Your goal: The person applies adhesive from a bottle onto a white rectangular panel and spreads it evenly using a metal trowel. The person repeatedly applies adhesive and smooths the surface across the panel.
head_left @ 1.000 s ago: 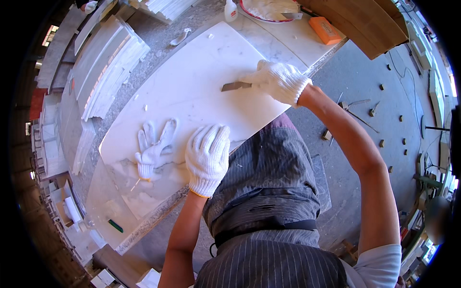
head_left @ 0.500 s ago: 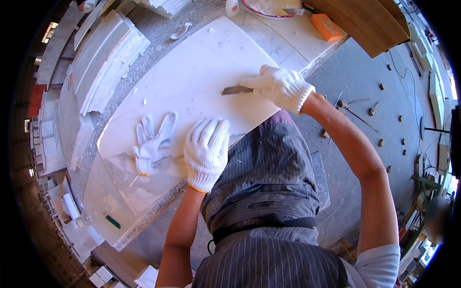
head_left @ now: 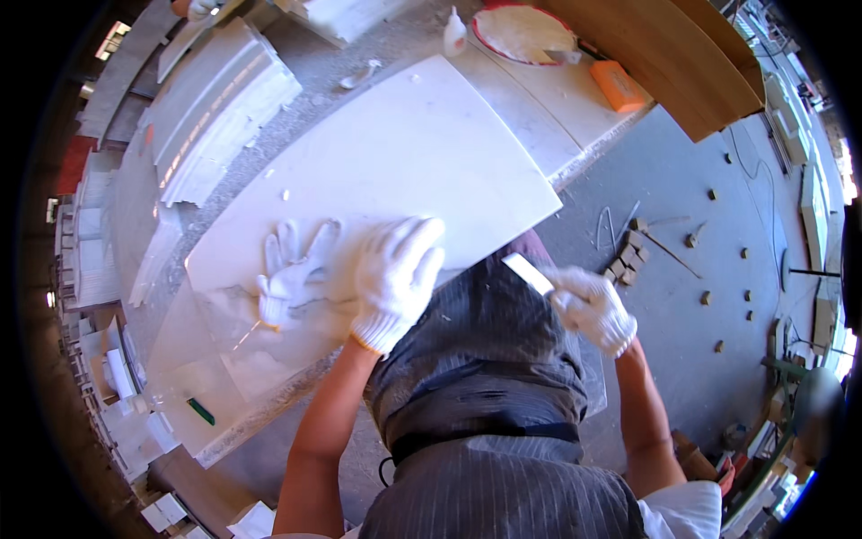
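Observation:
My right hand (head_left: 588, 305), in a white knitted glove, is closed around a flat scraper blade (head_left: 528, 273). It is off the slab's near edge, above my apron, and the blade points up and left, its face bright. My left hand (head_left: 398, 283), gloved as well, is at the near edge of a pale marble slab (head_left: 386, 153). Its fingers look stretched out and hold nothing visible, though they are somewhat blurred; whether the palm touches the slab is hard to make out. An unworn white glove (head_left: 292, 269) lies on the slab to its left.
Beyond the slab stand a white bottle (head_left: 454, 34), a red-rimmed basin of pale paste (head_left: 525, 34), an orange block (head_left: 620, 85) and a cardboard box (head_left: 669, 58). Stacked stone pieces (head_left: 224, 108) lie at left. A green object (head_left: 201, 410) rests near the table corner.
My right hand has drawn back from the slab with the scraper, down and to the right, over the edge. My left hand has shifted slightly right and its fingers have blurred.

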`<state>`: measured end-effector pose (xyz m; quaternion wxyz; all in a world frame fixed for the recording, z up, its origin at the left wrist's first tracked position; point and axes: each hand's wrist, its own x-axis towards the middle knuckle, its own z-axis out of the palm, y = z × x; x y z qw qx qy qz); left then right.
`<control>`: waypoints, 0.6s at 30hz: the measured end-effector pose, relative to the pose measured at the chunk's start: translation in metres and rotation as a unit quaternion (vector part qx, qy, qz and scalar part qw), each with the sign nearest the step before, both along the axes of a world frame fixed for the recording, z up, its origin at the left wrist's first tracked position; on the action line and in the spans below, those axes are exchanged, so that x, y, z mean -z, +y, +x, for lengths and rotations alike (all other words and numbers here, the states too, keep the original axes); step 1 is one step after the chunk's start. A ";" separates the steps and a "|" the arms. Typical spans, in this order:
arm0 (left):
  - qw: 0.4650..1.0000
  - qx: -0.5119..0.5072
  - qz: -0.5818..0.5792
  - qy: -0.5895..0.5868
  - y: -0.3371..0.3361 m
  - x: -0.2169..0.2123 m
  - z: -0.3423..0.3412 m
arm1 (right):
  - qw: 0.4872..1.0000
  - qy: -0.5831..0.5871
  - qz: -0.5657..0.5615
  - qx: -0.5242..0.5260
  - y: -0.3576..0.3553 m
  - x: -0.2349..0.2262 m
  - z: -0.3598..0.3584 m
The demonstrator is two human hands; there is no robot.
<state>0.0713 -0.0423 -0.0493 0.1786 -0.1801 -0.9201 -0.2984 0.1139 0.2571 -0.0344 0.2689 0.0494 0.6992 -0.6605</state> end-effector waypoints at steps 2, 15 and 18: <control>0.997 0.031 -0.065 0.026 0.006 0.001 -0.026 | 0.995 -0.050 -0.080 0.042 0.003 0.010 0.022; 0.983 0.056 -0.162 0.065 0.047 0.011 -0.069 | 0.979 0.041 -0.199 -0.024 -0.027 0.001 0.004; 0.985 0.056 -0.152 0.063 0.054 0.007 -0.066 | 0.978 -0.002 -0.207 -0.020 -0.035 0.006 0.001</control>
